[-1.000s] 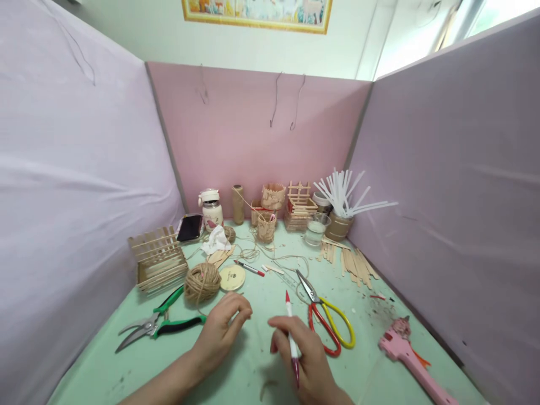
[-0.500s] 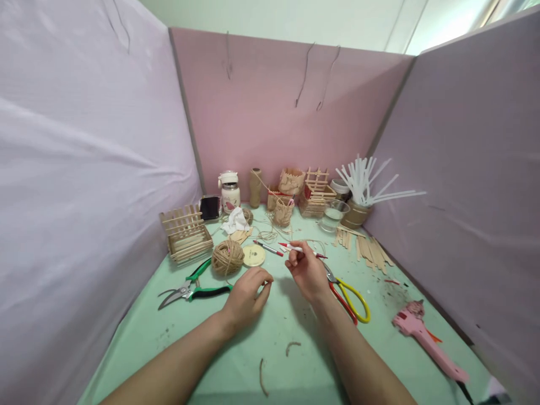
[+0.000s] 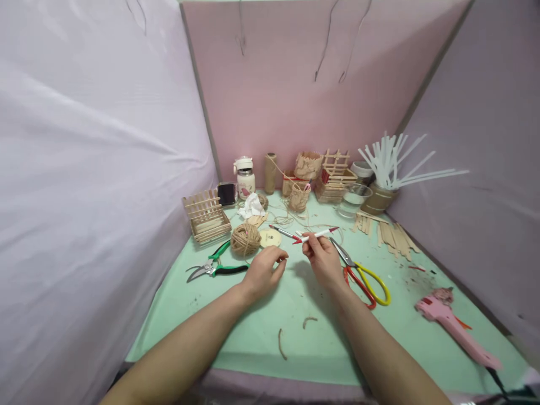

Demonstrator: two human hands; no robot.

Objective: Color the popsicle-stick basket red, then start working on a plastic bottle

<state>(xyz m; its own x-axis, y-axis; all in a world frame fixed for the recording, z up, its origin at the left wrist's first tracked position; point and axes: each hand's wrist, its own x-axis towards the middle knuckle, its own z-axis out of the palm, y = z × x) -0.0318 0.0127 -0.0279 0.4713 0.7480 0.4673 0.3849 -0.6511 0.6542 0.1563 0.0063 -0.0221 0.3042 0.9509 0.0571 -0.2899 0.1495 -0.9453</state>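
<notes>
- The right hand (image 3: 324, 260) had its fingertips clamped on the pen (image 3: 325, 231), holding it nearly level just above the table (image 3: 253, 337). That looked like a light grip suited to so thin a thing.
- The pen was slim and white, with red at both ends.
- The left hand (image 3: 264, 274) rested loosely curled and empty near the twine ball (image 3: 245, 239).

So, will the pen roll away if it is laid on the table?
The pen looks slim and round, so it may roll a little. It is straight in the right hand, so probably stiff and light.
</notes>
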